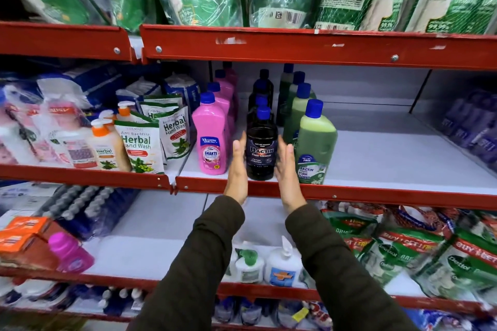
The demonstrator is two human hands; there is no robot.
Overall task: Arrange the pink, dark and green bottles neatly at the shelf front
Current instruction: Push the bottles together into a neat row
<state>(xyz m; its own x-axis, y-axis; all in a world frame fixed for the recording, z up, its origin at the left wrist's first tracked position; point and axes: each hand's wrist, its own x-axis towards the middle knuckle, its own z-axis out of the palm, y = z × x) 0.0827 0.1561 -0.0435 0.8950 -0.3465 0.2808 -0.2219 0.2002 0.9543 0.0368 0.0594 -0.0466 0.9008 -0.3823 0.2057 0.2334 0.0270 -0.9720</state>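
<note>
Right, I count three rows on the shelf: about five pink, four dark, four green bottles. Front dark bottle stands upright at the edge, label facing me, between my left hand and right hand. Fingers straight, open, flanking it; contact unclear.

The front pink bottle has a blue cap and a pink and blue label. The dark bottle is almost black, with white words and a blue cap. The green bottle has a blue cap too. The shelf edge is red. The sleeves are dark olive.
</note>
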